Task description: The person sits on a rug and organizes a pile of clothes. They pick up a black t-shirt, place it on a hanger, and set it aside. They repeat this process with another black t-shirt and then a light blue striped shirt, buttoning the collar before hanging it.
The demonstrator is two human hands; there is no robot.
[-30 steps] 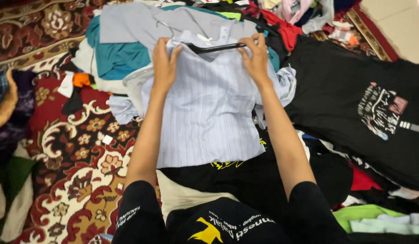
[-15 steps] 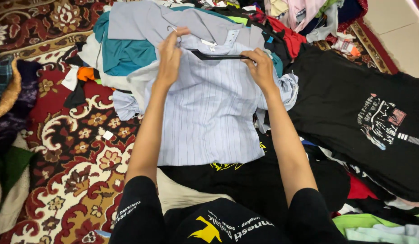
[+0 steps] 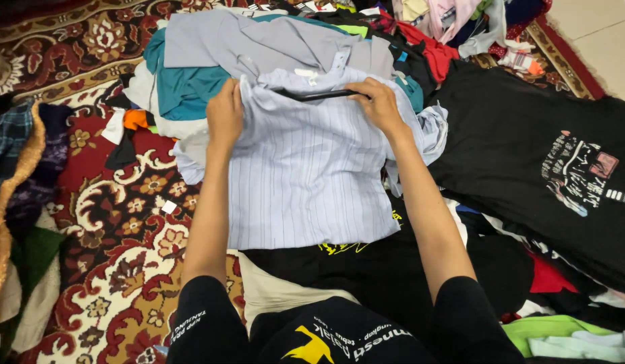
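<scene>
**Head view: both hands on a striped shirt**

Left of the pale blue striped shirt (image 3: pixel 306 182) lies a patterned red carpet (image 3: pixel 117 222). The left hand (image 3: pixel 225 114) grips the shirt's upper left edge. The right hand (image 3: pixel 378 104) pinches a black hanger (image 3: pixel 319 95) at its collar. Right of the shirt lies a black printed T-shirt (image 3: pixel 528 162).

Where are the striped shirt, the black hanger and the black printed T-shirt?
striped shirt (image 3: pixel 306 182), head view, middle of its front.
black hanger (image 3: pixel 319 95), head view, its bar.
black printed T-shirt (image 3: pixel 515 155), head view, plain chest area.
</scene>
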